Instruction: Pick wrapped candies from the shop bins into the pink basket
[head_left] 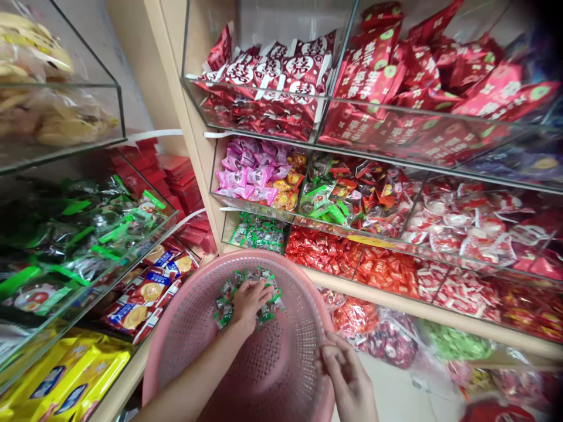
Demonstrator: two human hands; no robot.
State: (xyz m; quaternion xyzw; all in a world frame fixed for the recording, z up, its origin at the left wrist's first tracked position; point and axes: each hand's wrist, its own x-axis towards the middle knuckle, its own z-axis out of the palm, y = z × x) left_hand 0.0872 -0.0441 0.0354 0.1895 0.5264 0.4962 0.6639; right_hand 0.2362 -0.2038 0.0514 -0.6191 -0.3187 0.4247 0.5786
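I watch the left hand (250, 302) reach down into the pink basket (180, 346), forearm slanting up from the lower edge, back of the hand uppermost. Its fingers lie slightly bent over the green-wrapped candies (278, 296) at the far side of the basket's inside; I can't tell whether they grip any. I see the right hand (345, 372) at the right rim, fingers curled close together; whether they clamp it, I can't tell.
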